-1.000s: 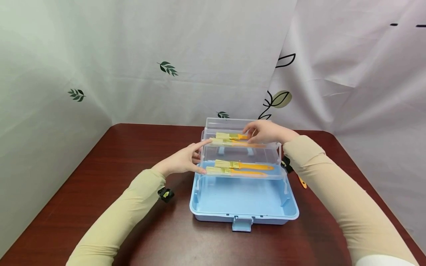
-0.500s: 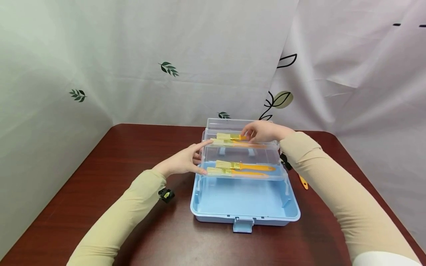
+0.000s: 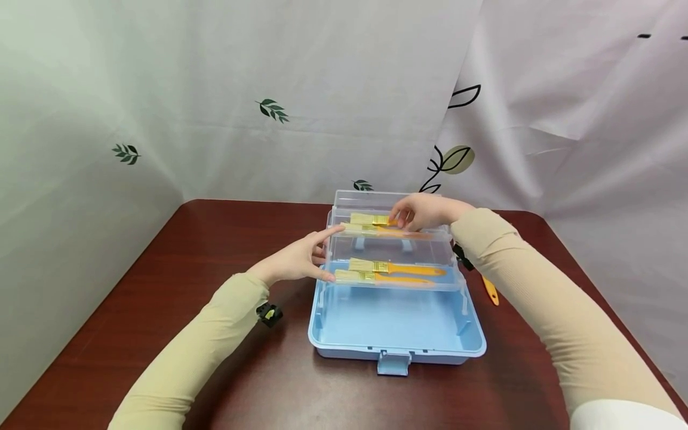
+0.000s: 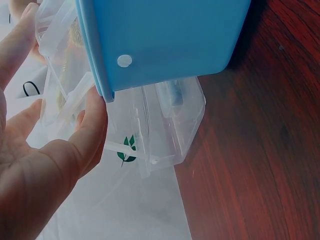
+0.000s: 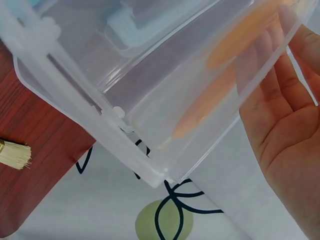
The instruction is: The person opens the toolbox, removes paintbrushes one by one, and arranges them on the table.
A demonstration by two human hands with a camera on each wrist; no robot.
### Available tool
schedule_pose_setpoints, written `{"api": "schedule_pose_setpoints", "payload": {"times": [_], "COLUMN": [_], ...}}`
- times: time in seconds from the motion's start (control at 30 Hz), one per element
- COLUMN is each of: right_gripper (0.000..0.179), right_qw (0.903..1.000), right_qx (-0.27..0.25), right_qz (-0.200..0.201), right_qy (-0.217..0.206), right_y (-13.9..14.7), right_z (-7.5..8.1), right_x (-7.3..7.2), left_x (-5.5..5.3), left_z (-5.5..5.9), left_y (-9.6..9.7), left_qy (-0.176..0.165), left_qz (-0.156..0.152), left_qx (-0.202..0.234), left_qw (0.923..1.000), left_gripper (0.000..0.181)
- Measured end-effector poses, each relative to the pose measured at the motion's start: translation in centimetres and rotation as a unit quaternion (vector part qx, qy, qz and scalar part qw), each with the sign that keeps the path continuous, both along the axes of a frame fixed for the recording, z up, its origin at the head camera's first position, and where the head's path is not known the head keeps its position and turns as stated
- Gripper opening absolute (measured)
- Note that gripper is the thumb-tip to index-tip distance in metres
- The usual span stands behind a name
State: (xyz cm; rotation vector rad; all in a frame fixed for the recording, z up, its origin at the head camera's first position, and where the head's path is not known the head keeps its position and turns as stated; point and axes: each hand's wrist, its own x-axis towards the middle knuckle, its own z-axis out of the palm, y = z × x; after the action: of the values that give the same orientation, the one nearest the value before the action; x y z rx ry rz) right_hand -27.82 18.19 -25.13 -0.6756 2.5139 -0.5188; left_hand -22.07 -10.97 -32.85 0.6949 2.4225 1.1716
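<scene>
A light blue toolbox (image 3: 398,325) stands unlatched, with two clear trays raised in tiers above it. Two yellow-handled paintbrushes lie in the lower tray (image 3: 452,285), bristles to the left. In the upper tray (image 3: 442,236) are two more; my right hand (image 3: 430,212) reaches in and pinches the handle of the rear paintbrush (image 3: 371,220). Its fingers show through the clear wall beside the orange handles (image 5: 245,37) in the right wrist view. My left hand (image 3: 292,260) rests at the trays' left ends, forefinger at the upper tray and thumb at the lower, fingers spread.
Another paintbrush (image 3: 490,291) lies on the dark red table (image 3: 242,227) right of the box, partly behind the right sleeve. The box's latch (image 3: 394,362) hangs down in front. Behind the trays stands the clear lid (image 3: 371,198), close to the white curtain (image 3: 333,77).
Both hands keep almost the same places at the trays. The view has shifted very slightly, and the right forearm has drawn a little to the left.
</scene>
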Motion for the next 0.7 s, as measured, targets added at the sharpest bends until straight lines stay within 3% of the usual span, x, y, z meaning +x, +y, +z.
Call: {"api": "schedule_pose_setpoints", "payload": {"times": [0.7], "right_gripper": [0.046], "right_qw": [0.9962], "right_qx": [-0.043], "right_qz": [-0.008], "right_qy": [-0.075], "right_y": [0.36], "right_z": [-0.55], "right_x": [-0.95], "left_x": [-0.11], "left_z": [0.06], "left_y": [0.01], "left_qy": [0.003], "left_qz": [-0.012], "left_qx": [0.007], "left_qw": [0.9999], "left_gripper": [0.099]}}
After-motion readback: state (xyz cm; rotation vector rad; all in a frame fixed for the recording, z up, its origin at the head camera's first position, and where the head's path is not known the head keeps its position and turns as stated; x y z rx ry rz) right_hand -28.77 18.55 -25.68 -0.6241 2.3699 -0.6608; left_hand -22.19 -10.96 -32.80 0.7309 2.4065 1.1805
